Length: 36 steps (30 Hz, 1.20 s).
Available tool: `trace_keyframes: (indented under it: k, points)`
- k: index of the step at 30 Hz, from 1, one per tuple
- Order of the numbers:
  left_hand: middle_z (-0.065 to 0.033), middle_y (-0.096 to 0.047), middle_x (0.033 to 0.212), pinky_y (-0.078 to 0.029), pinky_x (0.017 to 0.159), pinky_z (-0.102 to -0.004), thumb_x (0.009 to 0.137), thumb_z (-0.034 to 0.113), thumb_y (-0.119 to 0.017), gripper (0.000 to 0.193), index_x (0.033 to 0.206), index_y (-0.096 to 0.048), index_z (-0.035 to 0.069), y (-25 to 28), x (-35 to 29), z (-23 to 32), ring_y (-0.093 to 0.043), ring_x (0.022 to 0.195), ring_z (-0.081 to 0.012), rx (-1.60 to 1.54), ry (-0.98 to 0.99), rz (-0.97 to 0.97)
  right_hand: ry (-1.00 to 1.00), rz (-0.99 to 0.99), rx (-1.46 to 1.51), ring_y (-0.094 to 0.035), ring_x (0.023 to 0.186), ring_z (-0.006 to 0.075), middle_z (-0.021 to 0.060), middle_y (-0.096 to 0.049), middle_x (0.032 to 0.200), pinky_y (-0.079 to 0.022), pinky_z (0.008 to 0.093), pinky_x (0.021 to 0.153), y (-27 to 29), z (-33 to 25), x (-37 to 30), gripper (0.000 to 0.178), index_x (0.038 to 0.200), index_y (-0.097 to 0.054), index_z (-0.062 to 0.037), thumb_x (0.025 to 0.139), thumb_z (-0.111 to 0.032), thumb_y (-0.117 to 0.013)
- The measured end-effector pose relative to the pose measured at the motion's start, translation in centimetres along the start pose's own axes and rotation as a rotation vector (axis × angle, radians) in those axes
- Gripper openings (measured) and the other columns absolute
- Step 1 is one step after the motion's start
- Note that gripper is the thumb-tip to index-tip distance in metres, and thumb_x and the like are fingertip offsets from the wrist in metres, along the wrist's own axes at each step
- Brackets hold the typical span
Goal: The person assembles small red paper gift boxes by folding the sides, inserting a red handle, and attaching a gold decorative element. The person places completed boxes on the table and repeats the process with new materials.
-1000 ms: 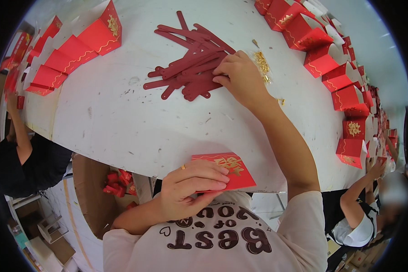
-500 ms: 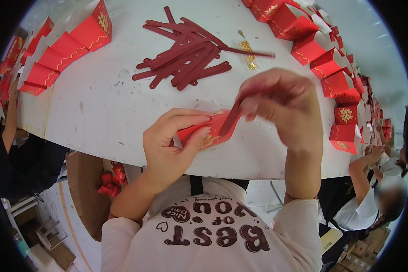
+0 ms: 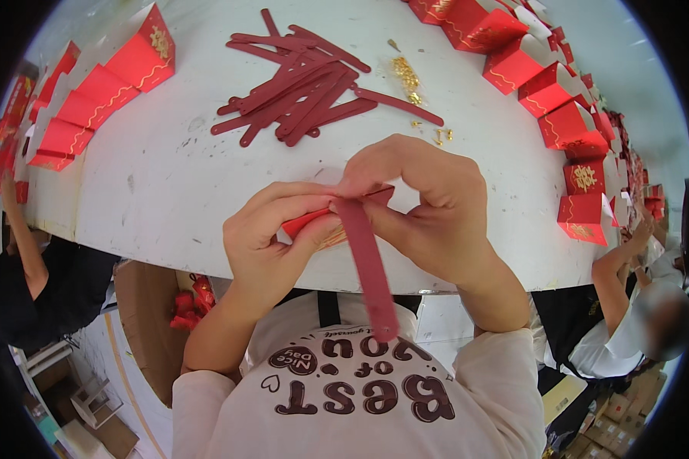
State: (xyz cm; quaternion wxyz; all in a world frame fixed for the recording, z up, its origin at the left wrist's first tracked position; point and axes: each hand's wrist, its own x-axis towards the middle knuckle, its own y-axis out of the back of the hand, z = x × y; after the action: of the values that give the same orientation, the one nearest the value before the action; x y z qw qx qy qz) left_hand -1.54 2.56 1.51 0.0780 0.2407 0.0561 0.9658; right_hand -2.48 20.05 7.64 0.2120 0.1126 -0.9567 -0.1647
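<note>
My left hand [image 3: 264, 233] pinches a small red paper box [image 3: 301, 222] with gold print, folded flat-looking between thumb and fingers. Against the box's upper edge, my right hand [image 3: 436, 210] grips one end of a dark red strap [image 3: 369, 268]. The strap's other end, with a small hole, hangs down toward my shirt. Both hands meet over the near part of the table, and the fingertips hide where strap and box touch. Beyond them lies a loose pile of similar straps [image 3: 306, 88]. Gold fasteners in a clear bag [image 3: 406, 79] and a few loose gold fasteners [image 3: 442, 138] lie to its right.
Open red boxes [image 3: 583, 218] line the right side of the white table [image 3: 161, 206], and more red boxes [image 3: 103, 96] stand at the left. A co-worker's arm [image 3: 29, 245] shows at the left, another co-worker [image 3: 608, 329] at the right. A cardboard box [image 3: 142, 329] stands below the table edge.
My right hand has come left and down to the box. The strap it holds now hangs toward me. Loose gold fasteners that the hand had covered are visible.
</note>
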Motion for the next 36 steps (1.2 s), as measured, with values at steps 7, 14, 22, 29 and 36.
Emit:
trace_keyframes:
  k: [7,14,22,29,36]
  points:
    - [-0.0144,-0.067,0.091,-0.052,0.068,-0.0262,0.072,-0.007,-0.069,0.018,0.089,-0.066,-0.003,-0.3,-0.1,-0.1,-0.066,0.079,-0.0186,0.065,-0.068,0.008,-0.361,0.32,-0.459,-0.061,0.072,0.013,0.0068,-0.067,0.085,-0.049,0.0239,0.065,8.6,6.3,-1.2,0.011,0.089,-0.069,0.0013,0.078,0.003,-0.064]
    - [-0.0141,-0.067,0.091,-0.051,0.072,-0.0271,0.075,-0.006,-0.068,0.011,0.085,-0.065,-0.003,-0.2,0.5,0.7,-0.065,0.085,-0.0193,-0.116,0.113,-0.003,-0.175,0.185,-0.822,-0.06,0.074,0.0254,0.0088,-0.064,0.084,-0.05,0.0316,0.067,7.1,11.1,-3.7,0.009,0.085,-0.069,-0.003,0.077,-0.003,-0.066]
    - [-0.0173,-0.065,0.096,-0.049,0.08,-0.0321,0.08,-0.004,-0.065,0.003,0.082,-0.063,-0.004,0.5,0.0,0.6,-0.063,0.091,-0.0222,-0.222,0.219,0.007,-0.102,0.136,-0.343,-0.063,0.074,0.0265,0.0085,-0.066,0.083,-0.052,0.0315,0.065,3.6,2.1,-5.0,0.01,0.089,-0.065,-0.0032,0.079,-0.004,-0.064]
    - [-0.0186,-0.065,0.097,-0.049,0.082,-0.0334,0.08,-0.004,-0.064,0.004,0.084,-0.063,-0.005,0.1,0.5,0.9,-0.063,0.093,-0.025,-0.159,0.181,-0.021,0.105,0.284,-0.071,-0.063,0.071,0.0225,0.009,-0.065,0.081,-0.051,0.0291,0.058,-3.1,2.3,-5.2,0.018,0.086,-0.065,-0.0021,0.071,-0.002,-0.072]
    - [-0.0192,-0.065,0.097,-0.05,0.082,-0.0327,0.08,-0.004,-0.065,0.007,0.086,-0.063,-0.005,0.0,0.2,0.6,-0.064,0.093,-0.0258,-0.129,0.15,-0.016,0.129,0.4,-0.185,-0.061,0.067,0.0222,0.0075,-0.062,0.076,-0.05,0.0302,0.055,-4.5,2.6,-5.0,0.019,0.084,-0.061,-0.0027,0.069,-0.003,-0.073]
